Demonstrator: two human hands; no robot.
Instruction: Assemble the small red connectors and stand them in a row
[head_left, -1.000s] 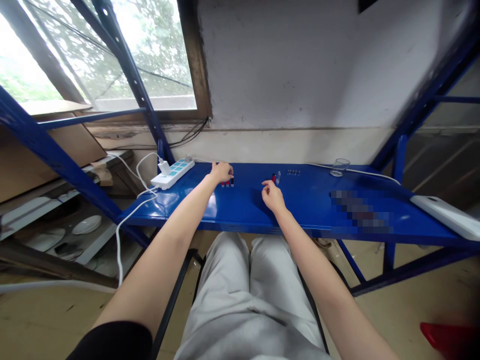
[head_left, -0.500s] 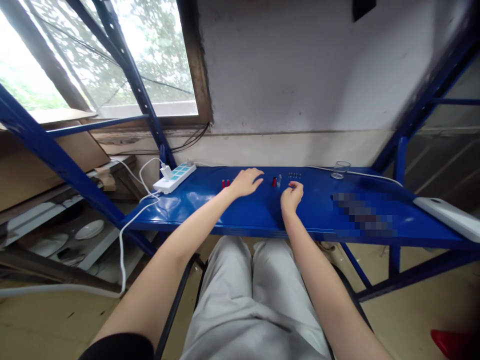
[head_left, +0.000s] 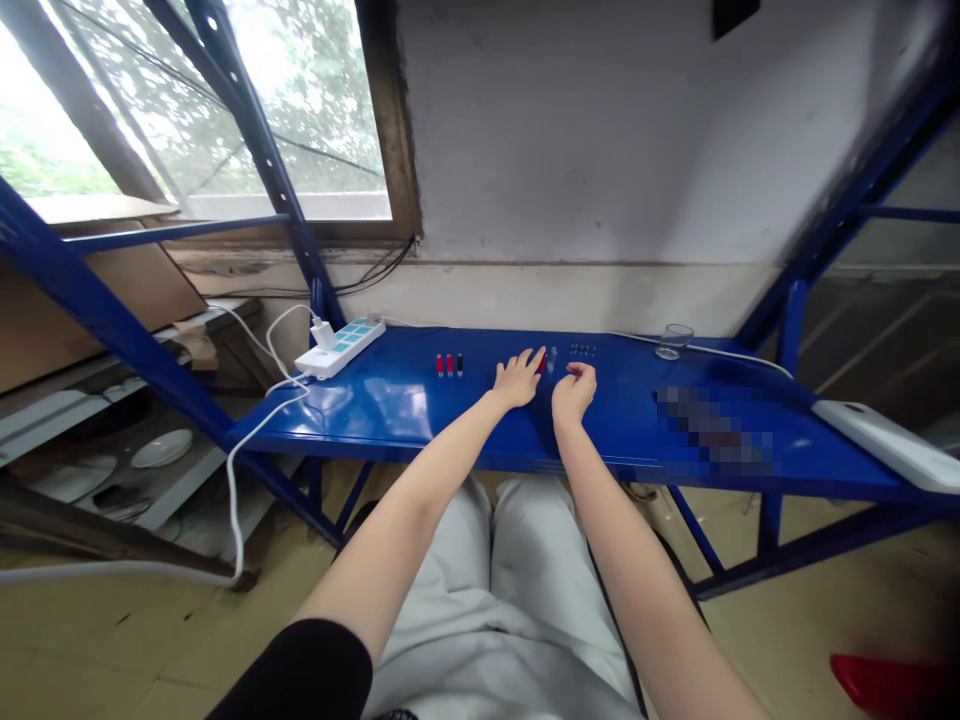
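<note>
My left hand (head_left: 517,378) lies on the blue shelf (head_left: 420,410) with fingers stretched toward a small red piece and a clear piece (head_left: 553,356) just beyond its fingertips. My right hand (head_left: 573,390) rests beside it with the fingers curled in; whether they hold anything is hidden. Three small upright pieces, two red and one black (head_left: 448,364), stand to the left of my left hand. A row of tiny dark parts (head_left: 583,350) lies just past my right hand.
A white power strip (head_left: 341,346) with a white cable sits at the shelf's back left. A small glass (head_left: 673,340) stands at the back right, a white flat device (head_left: 885,444) at the far right. Blue frame posts rise on both sides. Dishes lie on a low shelf at left.
My left hand has left the three upright pieces and moved right, close to my right hand. My right hand has shifted slightly right and curled its fingers.
</note>
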